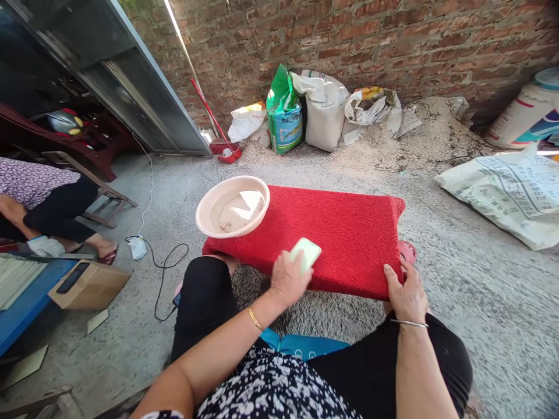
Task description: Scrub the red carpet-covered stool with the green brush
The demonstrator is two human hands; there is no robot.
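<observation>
A low bench or board covered in red fuzzy cloth (340,227) spans the space in front of my knees. My left hand (288,282) is closed around a pale green block with rounded corners (307,254), low over the near edge of the cloth. Whether the block is soap, a sponge or a brush back, I cannot tell. At the near right corner my right hand (408,291) grips the covered edge, its thumb on top and its fingers over the side. A pale pink basin (203,218) holding shallow water with bits of debris sits on the left end.
Another person in a gloved hand (46,246) sits at left near a blue table (26,308) and a cardboard box (89,285). A power strip (138,248) and cable lie on the concrete. Sacks (323,110) line the brick wall; another sack (515,192) lies right.
</observation>
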